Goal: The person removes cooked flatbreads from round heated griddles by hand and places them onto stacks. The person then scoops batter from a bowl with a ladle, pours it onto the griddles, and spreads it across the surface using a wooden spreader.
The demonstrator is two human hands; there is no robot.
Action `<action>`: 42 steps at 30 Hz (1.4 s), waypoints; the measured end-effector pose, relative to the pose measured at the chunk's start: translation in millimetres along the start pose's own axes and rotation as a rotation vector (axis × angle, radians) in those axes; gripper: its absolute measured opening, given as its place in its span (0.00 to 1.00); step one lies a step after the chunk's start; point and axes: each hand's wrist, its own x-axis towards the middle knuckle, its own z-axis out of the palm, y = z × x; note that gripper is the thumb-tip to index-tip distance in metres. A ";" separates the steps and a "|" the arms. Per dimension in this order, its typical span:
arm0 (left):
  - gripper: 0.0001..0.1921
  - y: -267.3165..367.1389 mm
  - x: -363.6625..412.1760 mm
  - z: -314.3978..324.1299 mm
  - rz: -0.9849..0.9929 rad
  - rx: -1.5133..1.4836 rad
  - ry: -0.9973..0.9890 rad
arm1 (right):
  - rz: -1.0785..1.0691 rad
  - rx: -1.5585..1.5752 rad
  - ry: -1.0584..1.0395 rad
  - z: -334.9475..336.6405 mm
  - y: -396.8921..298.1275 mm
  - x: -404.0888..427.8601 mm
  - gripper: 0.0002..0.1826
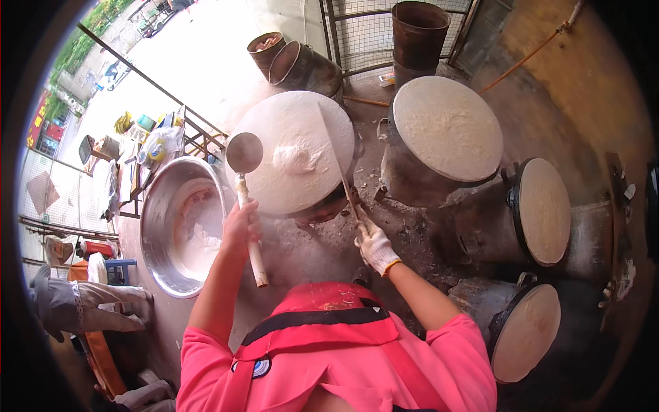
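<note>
My bare left hand (242,226) grips the pale wooden handle of a ladle (245,153). The ladle's bowl hangs over the left edge of a round griddle. A spread layer of pale batter (262,193) covers this griddle, with a raised mound of batter (296,158) near its middle. In a white knit glove, my right hand (376,244) holds the handle of a long, thin scraper (333,147). Its blade lies across the right part of the batter. Left of the griddle stands a large metal basin (153,211) containing wet pale batter (198,253).
On the right, drum stoves carry batter-covered griddles (448,129), (544,211), (527,332). Metal buckets (316,67) and a rusty drum (419,44) stand at the back. A cluttered rack (154,144) is beyond the basin. Another person (92,304) is at the lower left. Steam drifts around.
</note>
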 end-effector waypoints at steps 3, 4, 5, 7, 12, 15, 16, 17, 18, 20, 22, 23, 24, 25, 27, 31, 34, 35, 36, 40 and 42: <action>0.07 -12.0 13.9 18.1 0.010 0.043 0.033 | -0.126 0.031 -0.122 46.6 0.1 -2.9 0.26; 0.07 -23.6 24.7 13.1 -0.160 -0.161 -0.010 | -0.128 0.023 -0.140 59.9 -13.4 -7.8 0.26; 0.08 -33.2 32.2 4.6 -0.325 -0.367 -0.055 | -0.078 0.104 -0.244 71.7 -27.4 -14.5 0.27; 0.12 -27.2 13.9 17.2 -0.432 -0.568 -0.163 | -0.023 0.197 -0.320 74.0 -35.3 -16.6 0.28; 0.27 -11.8 -43.8 -0.6 -0.445 -1.060 -0.679 | -0.599 -0.126 -0.289 51.8 -64.1 -32.0 0.28; 0.26 -3.3 -62.7 3.1 -0.417 -1.134 -0.705 | -0.991 -0.365 -0.058 47.3 -64.2 -12.8 0.29; 0.24 -3.6 -66.8 3.7 -0.406 -1.142 -0.733 | -0.679 -0.375 0.000 40.0 -68.4 -2.7 0.29; 0.23 -3.6 -72.2 3.0 -0.395 -1.150 -0.761 | -0.366 -0.384 0.056 33.6 -70.1 7.6 0.29; 0.23 -2.8 -81.4 2.1 -0.379 -1.153 -0.752 | -0.330 -0.384 0.030 28.5 -67.1 19.1 0.29; 0.15 -0.5 -98.1 1.4 -0.297 -0.985 -0.576 | -0.443 -0.317 -0.013 26.7 -30.3 51.6 0.29; 0.11 5.2 -119.2 -6.6 -0.231 -0.901 -0.516 | -0.390 -0.462 -0.052 33.7 -31.5 42.7 0.30; 0.10 9.6 -131.9 -9.7 -0.176 -0.811 -0.468 | -0.335 -0.605 -0.076 37.3 -31.6 36.6 0.30; 0.09 16.0 -147.3 -10.9 -0.072 -0.691 -0.431 | -0.340 -0.646 -0.131 39.7 -27.0 29.9 0.30; 0.09 21.2 -155.5 -15.1 -0.073 -0.690 -0.436 | -0.340 -0.645 -0.127 41.9 -21.2 22.9 0.30; 0.10 28.3 -166.1 -28.6 0.153 -0.616 -0.680 | -0.390 -0.672 -0.284 46.0 -11.4 8.1 0.29; 0.09 17.9 -132.5 -86.5 -0.052 -0.758 -0.420 | -0.418 -0.450 0.125 85.3 16.7 -5.4 0.29; 0.18 -2.2 -107.9 -144.4 -0.477 -0.978 -0.522 | -0.391 -0.615 0.019 135.2 35.3 -32.6 0.28; 0.20 -4.5 -112.8 -152.4 -0.527 -0.969 -0.466 | -0.414 -0.745 -0.070 149.7 44.8 -37.4 0.28; 0.14 -7.6 -121.6 -169.7 -0.531 -0.943 -0.464 | -0.377 -0.753 -0.043 163.3 41.4 -46.8 0.28; 0.08 24.6 -184.9 -212.3 -0.141 -0.489 -0.554 | -0.357 -0.279 0.313 195.6 48.8 -49.4 0.27; 0.06 24.6 -184.3 -237.9 -0.118 -0.425 -0.396 | -0.337 -0.378 0.280 229.5 52.3 -70.6 0.27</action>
